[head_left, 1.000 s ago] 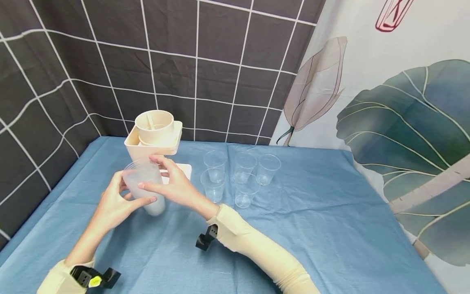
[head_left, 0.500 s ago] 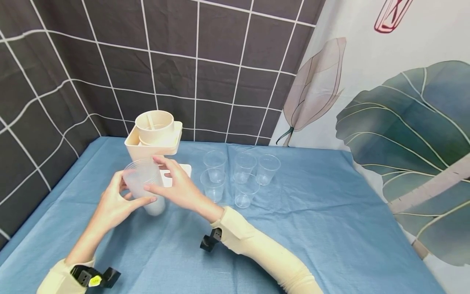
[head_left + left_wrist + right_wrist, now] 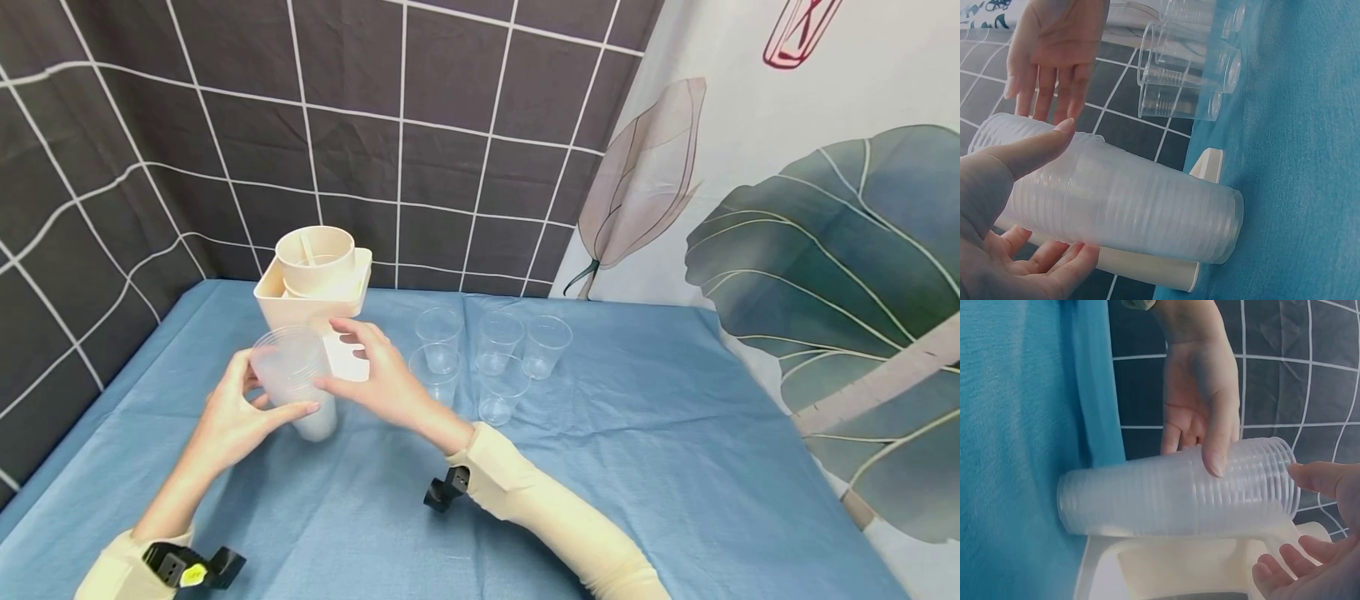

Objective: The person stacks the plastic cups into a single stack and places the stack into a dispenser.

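Note:
A nested stack of clear plastic cups point(image 3: 291, 358) stands slightly tilted at the left of the table, its rims upward. My left hand point(image 3: 232, 417) grips the stack, thumb on one side and fingers on the other, as the left wrist view shows. Beside the upper part of the stack is my right hand point(image 3: 390, 379), with its fingers spread and relaxed and nothing between them. In the right wrist view its thumb point(image 3: 1316, 476) lies close to the cup rims point(image 3: 1282, 481); whether they touch I cannot tell.
Behind the stack stands a cream tray-like stand point(image 3: 345, 292) with a round cup-shaped part point(image 3: 315, 254) on top. Several single clear cups point(image 3: 501, 387) stand grouped right of it on the blue cloth point(image 3: 660, 450). A dark checked curtain point(image 3: 360, 150) hangs behind.
My right hand has drawn back to the right, away from the stack's rims, its fingers coming off the cups. The left hand and the stack have stayed in place.

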Demonstrator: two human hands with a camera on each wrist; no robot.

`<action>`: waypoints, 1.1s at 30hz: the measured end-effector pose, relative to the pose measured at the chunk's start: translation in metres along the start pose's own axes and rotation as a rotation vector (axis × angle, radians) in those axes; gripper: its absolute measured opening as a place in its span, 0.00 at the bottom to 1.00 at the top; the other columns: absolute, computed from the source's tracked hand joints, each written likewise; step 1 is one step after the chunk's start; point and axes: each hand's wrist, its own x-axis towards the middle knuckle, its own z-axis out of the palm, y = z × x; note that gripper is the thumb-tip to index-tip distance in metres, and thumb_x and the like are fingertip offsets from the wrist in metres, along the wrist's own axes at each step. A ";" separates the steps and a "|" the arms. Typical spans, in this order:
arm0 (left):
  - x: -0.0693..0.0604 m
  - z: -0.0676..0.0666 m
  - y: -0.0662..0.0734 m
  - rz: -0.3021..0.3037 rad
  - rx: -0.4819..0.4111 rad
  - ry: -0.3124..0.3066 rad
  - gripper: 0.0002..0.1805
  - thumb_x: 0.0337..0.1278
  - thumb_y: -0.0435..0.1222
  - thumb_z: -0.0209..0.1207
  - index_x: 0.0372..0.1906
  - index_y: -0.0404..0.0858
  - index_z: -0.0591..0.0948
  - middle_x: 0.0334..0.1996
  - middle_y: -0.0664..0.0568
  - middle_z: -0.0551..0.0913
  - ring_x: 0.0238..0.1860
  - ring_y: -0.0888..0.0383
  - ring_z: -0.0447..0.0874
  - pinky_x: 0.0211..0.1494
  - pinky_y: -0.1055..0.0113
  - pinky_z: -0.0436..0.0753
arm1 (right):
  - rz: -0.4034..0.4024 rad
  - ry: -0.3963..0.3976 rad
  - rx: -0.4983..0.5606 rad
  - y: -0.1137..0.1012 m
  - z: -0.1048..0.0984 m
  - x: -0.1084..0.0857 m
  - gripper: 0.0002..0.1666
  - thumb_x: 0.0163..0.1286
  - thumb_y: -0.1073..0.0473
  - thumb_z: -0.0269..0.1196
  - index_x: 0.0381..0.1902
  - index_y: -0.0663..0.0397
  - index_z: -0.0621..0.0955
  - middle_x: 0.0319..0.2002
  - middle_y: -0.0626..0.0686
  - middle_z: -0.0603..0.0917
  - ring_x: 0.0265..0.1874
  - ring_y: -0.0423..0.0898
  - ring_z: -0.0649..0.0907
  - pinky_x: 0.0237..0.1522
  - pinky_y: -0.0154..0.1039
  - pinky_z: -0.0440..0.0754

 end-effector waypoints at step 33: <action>0.000 0.002 0.000 -0.015 0.009 0.019 0.53 0.42 0.44 0.74 0.68 0.31 0.55 0.60 0.32 0.66 0.60 0.32 0.68 0.60 0.36 0.71 | -0.045 0.116 -0.085 0.006 -0.050 -0.030 0.38 0.58 0.63 0.70 0.65 0.56 0.68 0.62 0.53 0.72 0.59 0.50 0.75 0.59 0.39 0.77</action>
